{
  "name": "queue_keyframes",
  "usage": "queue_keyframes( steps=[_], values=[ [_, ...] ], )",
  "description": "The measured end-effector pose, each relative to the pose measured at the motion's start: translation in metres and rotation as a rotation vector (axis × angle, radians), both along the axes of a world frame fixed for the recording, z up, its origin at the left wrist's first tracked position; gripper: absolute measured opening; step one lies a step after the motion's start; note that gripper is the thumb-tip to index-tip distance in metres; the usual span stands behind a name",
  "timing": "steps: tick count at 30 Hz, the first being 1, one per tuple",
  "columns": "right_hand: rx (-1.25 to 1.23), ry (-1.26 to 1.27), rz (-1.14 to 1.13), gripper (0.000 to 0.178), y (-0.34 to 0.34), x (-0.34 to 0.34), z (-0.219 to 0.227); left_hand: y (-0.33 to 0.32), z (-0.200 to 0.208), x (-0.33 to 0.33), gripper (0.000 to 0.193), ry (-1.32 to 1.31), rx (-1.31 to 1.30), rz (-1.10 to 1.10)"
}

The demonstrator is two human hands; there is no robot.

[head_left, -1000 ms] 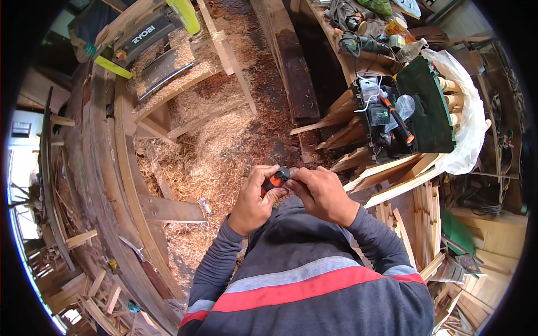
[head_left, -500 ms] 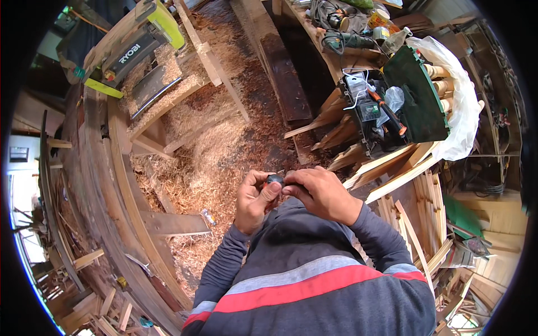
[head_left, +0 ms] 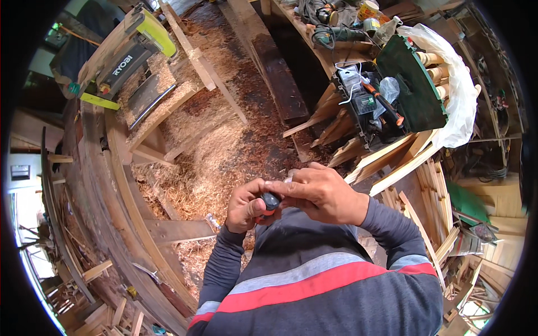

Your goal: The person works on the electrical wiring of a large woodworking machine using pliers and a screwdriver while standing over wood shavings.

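Observation:
My left hand (head_left: pixel 245 208) is closed round a small black-and-red object (head_left: pixel 270 201) with a rounded, glossy dark end. It looks like a tool handle or a small case, but its kind is hidden by my fingers. My right hand (head_left: pixel 322 193) is beside it, index finger reaching across to the top of the object and the other fingers curled in. A pale bit shows by the right fingertips; what they pinch, if anything, I cannot make out. Both hands are in front of my waist, above the shavings-strewn floor.
A green-and-black planer (head_left: pixel 126 61) covered with shavings stands at the far left. An open dark green toolbox (head_left: pixel 412 89) at the right holds an orange-and-black screwdriver (head_left: pixel 384 105). Wooden strips (head_left: pixel 406 171) lean below it. A long timber beam (head_left: pixel 120 224) runs along the left.
The black-and-red object has turned and moved slightly down, showing more of its dark end. My right index finger has straightened across it. The view has shifted a little.

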State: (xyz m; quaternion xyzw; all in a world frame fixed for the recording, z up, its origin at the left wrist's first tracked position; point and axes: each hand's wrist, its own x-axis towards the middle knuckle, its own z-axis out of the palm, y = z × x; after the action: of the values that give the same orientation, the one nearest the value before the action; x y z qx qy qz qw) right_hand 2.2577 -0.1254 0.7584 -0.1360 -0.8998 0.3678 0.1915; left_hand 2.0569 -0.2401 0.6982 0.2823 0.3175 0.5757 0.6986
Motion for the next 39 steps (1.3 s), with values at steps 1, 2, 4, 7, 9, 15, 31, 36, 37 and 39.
queue_keyframes(
  steps=[1,2,4,7,9,15,31,36,37,39],
  values=[
    [-0.002,0.001,0.007,0.051,0.003,0.0,0.002,0.001,0.001,-0.003,0.056,-0.018,-0.004,-0.129],
    [-0.06,-0.044,0.077,0.052,0.007,-0.001,0.006,0.002,0.003,-0.002,0.056,-0.018,-0.006,-0.122],
    [-0.122,-0.085,0.156,0.053,0.012,-0.002,0.007,0.004,0.006,-0.003,0.061,-0.019,-0.117,-0.221],
    [-0.246,-0.09,0.225,0.047,0.016,-0.002,-0.003,0.005,0.003,0.002,0.06,-0.081,-0.157,-0.247],
    [-0.215,0.009,0.207,0.041,0.015,-0.002,-0.009,0.001,-0.009,0.001,0.066,-0.112,-0.202,-0.252],
    [-0.101,-0.006,-0.027,0.034,0.007,0.0,-0.035,-0.02,-0.025,0.031,0.041,0.437,-0.049,0.135],
    [-0.023,-0.079,0.221,0.047,0.019,-0.005,-0.025,-0.013,0.0,0.028,0.017,0.509,-0.25,0.068],
    [-0.255,0.089,0.36,0.043,0.016,-0.011,-0.016,-0.011,0.008,0.02,0.027,0.285,-0.071,-0.252],
    [-0.239,0.063,0.34,0.04,0.017,-0.01,-0.016,-0.01,0.001,0.016,0.031,0.327,0.003,-0.311],
    [-0.194,0.085,0.278,0.034,0.023,-0.013,-0.019,-0.006,0.013,0.015,0.033,0.343,-0.13,-0.284]
  ],
)
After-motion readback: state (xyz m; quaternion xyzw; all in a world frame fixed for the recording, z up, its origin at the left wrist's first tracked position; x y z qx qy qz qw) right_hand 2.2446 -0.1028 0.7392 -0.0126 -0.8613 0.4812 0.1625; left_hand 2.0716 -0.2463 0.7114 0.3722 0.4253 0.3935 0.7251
